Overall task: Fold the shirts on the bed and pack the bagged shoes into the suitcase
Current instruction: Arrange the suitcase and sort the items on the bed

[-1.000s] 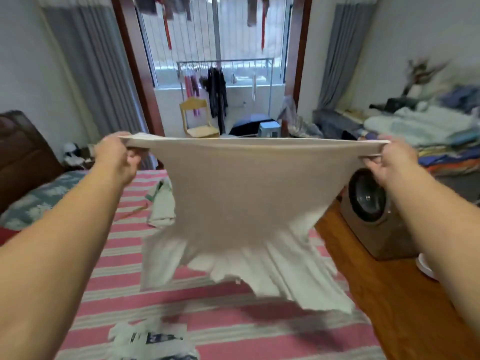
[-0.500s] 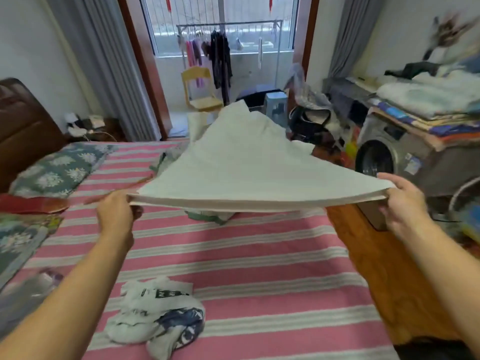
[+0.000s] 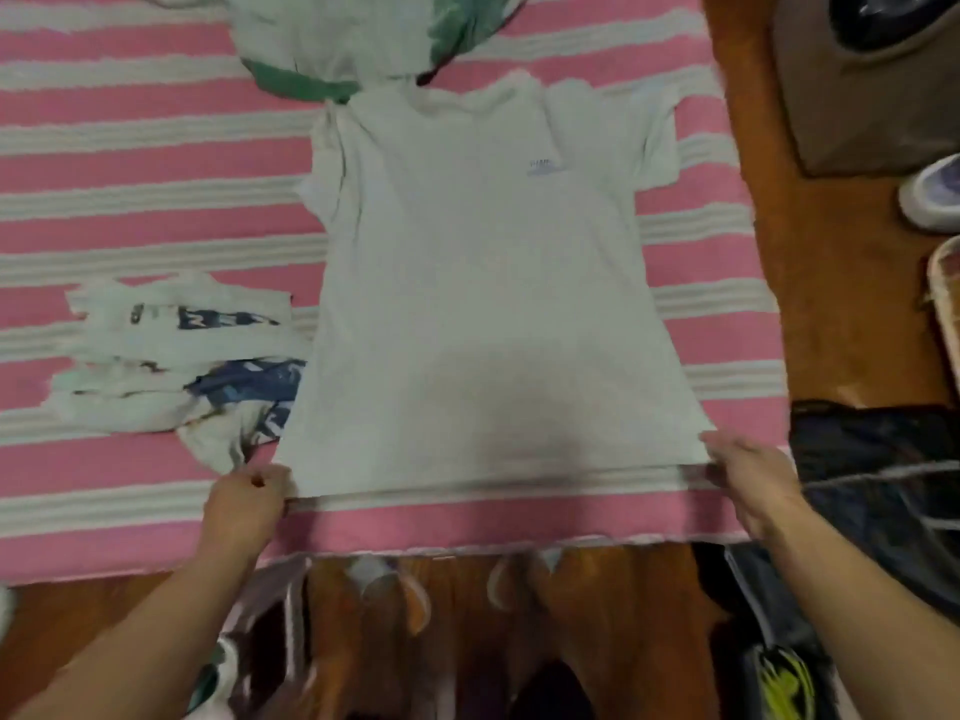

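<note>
A pale white T-shirt [image 3: 483, 283] with a small chest logo lies flat, front up, on the pink-and-white striped bed [image 3: 130, 106], collar away from me. My left hand [image 3: 244, 504] pinches its bottom left hem corner. At the bottom right hem corner my right hand [image 3: 753, 480] holds the cloth. A white plastic bag with dark blue print [image 3: 176, 366], lumpy with contents, rests on the bed just left of the shirt. Another white and green garment [image 3: 363, 39] is bunched beyond the collar. A dark open suitcase [image 3: 883, 491] sits on the floor at right.
The wooden floor [image 3: 841, 314] runs along the bed's right side and near edge. A brown washing machine [image 3: 872, 80] stands at top right, a white shoe [image 3: 930, 200] below it. Bags and shoes [image 3: 779, 678] clutter the floor by my feet.
I have brought the shirt down from the air and spread it flat on the bed. My view has tilted down to the bed's near edge; both hands still hold the hem corners.
</note>
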The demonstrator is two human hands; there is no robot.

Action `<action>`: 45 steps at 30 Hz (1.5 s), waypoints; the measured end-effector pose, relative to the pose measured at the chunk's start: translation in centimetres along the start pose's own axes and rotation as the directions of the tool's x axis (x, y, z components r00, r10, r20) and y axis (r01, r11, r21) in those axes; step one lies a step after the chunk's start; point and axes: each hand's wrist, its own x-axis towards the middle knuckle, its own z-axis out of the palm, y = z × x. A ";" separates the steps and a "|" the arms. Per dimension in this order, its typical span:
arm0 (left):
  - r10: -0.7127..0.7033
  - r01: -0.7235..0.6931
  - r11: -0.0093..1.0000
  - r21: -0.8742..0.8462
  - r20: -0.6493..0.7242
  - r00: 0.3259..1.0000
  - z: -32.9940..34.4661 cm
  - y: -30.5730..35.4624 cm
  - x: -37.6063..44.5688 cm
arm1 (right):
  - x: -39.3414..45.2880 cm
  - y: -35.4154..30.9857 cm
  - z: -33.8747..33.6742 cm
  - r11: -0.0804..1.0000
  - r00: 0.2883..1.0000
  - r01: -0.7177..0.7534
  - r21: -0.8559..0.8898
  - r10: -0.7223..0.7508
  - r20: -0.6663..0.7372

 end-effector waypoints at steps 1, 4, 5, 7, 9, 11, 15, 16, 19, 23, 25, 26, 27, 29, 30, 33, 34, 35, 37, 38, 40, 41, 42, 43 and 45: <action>-0.009 0.008 0.997 0.072 0.011 1.000 1.0 -1.0 0.8 | 1.6 1.4 0.7 0.999 0.999 -0.024 -0.033 0.023 -0.030; 0.009 -0.007 0.986 0.166 -0.011 1.000 2.3 -2.3 1.8 | 3.9 3.6 1.1 0.987 0.991 -0.050 -0.152 0.030 -0.129; 0.055 -0.053 0.974 0.219 -0.003 0.998 2.2 -2.4 1.7 | 3.9 3.7 0.9 0.975 0.987 -0.038 -0.217 0.003 -0.163; 0.160 -0.171 0.924 0.342 0.062 0.985 2.2 -2.6 1.1 | 3.0 3.5 0.4 0.931 0.973 -0.008 -0.364 -0.078 -0.220; 0.195 -0.255 0.853 0.455 0.174 0.965 2.5 -3.1 0.4 | 1.4 3.3 -0.3 0.865 0.960 -0.012 -0.502 -0.130 -0.248; 0.161 -0.297 0.788 0.539 0.285 0.945 3.1 -3.5 -0.3 | 0.5 4.2 -1.2 0.776 0.962 -0.047 -0.629 -0.135 -0.239; -0.036 -0.340 0.643 0.686 0.470 0.882 5.5 -3.6 -0.4 | 0.7 6.9 -1.4 0.488 0.996 -0.094 -0.868 0.038 -0.086; -0.137 -0.339 0.583 0.738 0.501 0.854 5.9 -3.0 -0.3 | 1.3 6.9 -1.0 0.356 0.998 -0.042 -0.934 0.050 -0.026; -0.269 -0.500 0.327 0.802 0.586 0.764 7.4 1.6 0.7 | 3.7 1.5 2.3 0.281 0.992 0.046 -0.959 -0.124 0.011; 0.151 -0.690 0.386 0.613 0.695 0.703 10.9 15.0 2.7 | 9.1 -10.8 6.9 0.421 0.891 0.316 -0.850 -0.440 0.114; 0.352 -0.711 0.538 0.453 0.646 0.678 13.6 21.4 4.2 | 13.1 -16.7 9.0 0.480 0.867 0.364 -0.798 -0.488 0.102; 0.434 -0.727 0.561 0.397 0.606 0.666 15.1 24.0 5.2 | 15.3 -19.2 9.9 0.515 0.864 0.371 -0.772 -0.496 0.085; 0.502 -0.752 0.550 0.364 0.576 0.646 16.8 26.3 6.2 | 17.5 -21.4 10.7 0.555 0.870 0.371 -0.744 -0.487 0.071; 0.635 -0.816 0.475 0.329 0.514 0.577 20.3 30.1 8.3 | 21.6 -24.8 12.5 0.615 0.876 0.366 -0.699 -0.481 0.035; 0.707 -0.856 0.397 0.331 0.484 0.515 22.2 31.9 9.5 | 23.5 -25.8 13.3 0.617 0.875 0.366 -0.697 -0.484 0.031; 0.818 -0.918 0.195 0.345 0.460 0.346 27.8 36.6 12.7 | 27.2 -27.0 16.0 0.601 0.875 0.359 -0.714 -0.482 0.035; 0.810 -0.911 0.211 0.354 0.459 0.366 29.5 37.9 13.2 | 28.1 -26.9 16.8 0.644 0.886 0.373 -0.668 -0.461 0.049; 0.794 -0.896 0.246 0.370 0.454 0.405 30.7 38.8 13.4 | 28.7 -27.0 17.3 0.691 0.906 0.372 -0.620 -0.415 0.081; 0.757 -0.846 0.323 0.424 0.421 0.500 32.4 39.3 13.5 | 28.9 -27.3 16.7 0.735 0.917 0.386 -0.557 -0.372 0.145; 0.742 -0.825 0.351 0.444 0.406 0.534 32.8 39.2 13.4 | 28.8 -27.5 15.4 0.750 0.912 0.394 -0.532 -0.391 0.124; 0.736 -0.810 0.378 0.449 0.385 0.557 32.9 39.4 13.0 | 28.5 -27.6 10.8 0.781 0.883 0.360 -0.511 -0.462 -0.083; 0.734 -0.807 0.377 0.454 0.385 0.559 32.6 39.9 12.8 | 28.7 -26.9 8.1 0.800 0.862 0.326 -0.503 -0.471 -0.190; 0.737 -0.807 0.358 0.469 0.389 0.553 32.3 40.4 12.8 | 28.7 -25.9 6.0 0.819 0.854 0.280 -0.502 -0.451 -0.260; 0.752 -0.808 0.312 0.500 0.390 0.531 32.0 41.0 13.1 | 29.0 -24.6 4.8 0.817 0.860 0.235 -0.526 -0.427 -0.279; 0.784 -0.800 0.230 0.554 0.382 0.489 31.3 42.3 13.8 | 28.9 -22.7 4.9 0.775 0.859 0.215 -0.594 -0.440 -0.263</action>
